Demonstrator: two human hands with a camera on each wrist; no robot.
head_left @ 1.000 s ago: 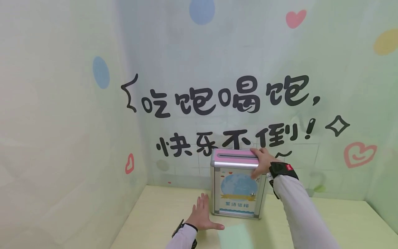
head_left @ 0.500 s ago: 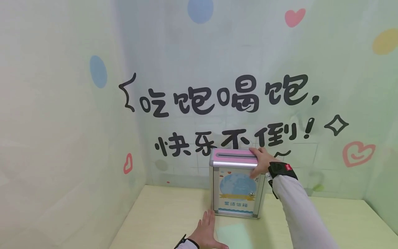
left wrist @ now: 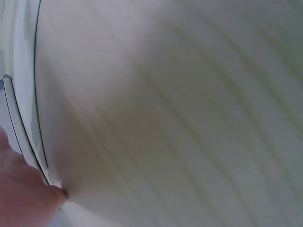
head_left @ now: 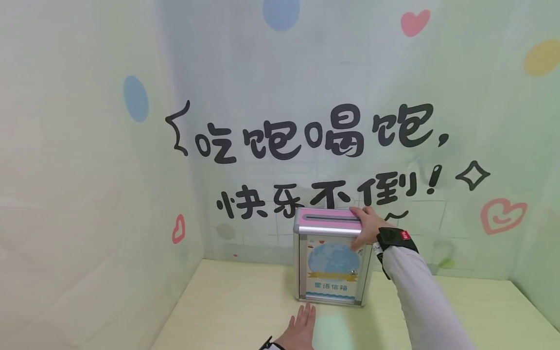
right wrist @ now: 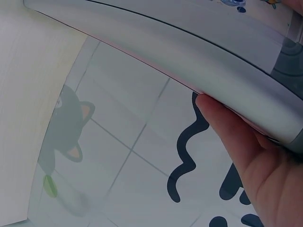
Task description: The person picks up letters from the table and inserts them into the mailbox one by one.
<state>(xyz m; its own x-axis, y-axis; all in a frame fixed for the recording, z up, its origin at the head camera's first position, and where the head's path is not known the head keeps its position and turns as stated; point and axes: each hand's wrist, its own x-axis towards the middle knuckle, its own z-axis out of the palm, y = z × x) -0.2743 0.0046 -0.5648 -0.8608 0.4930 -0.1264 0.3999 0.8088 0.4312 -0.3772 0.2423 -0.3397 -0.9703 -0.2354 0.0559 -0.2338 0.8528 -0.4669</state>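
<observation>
A letter box (head_left: 334, 260) with silver metal edges stands upright on the table. It has a pink slotted top, and its front panel carries a blue globe picture, Chinese characters and a small lock. My right hand (head_left: 366, 227) grips its upper right corner, fingers over the top and thumb down the front. In the right wrist view, a finger of that hand (right wrist: 260, 161) lies along the back of the box's silver side (right wrist: 165, 52). Before the box's lower left corner, my left hand (head_left: 299, 330) reaches low over the table with straight fingers, its wrist at the frame's bottom edge.
On the pale wooden table (head_left: 236, 291), a light green patch (head_left: 333, 330) lies in front of the box; sheet or reflection, I cannot tell. A printed wall (head_left: 262, 87) with black characters rises close behind the box. Another wall (head_left: 87, 194) bounds the left side.
My left hand has moved from beside the box's lower left side toward me and slightly right. My right hand keeps its grip, and the box stays in place.
</observation>
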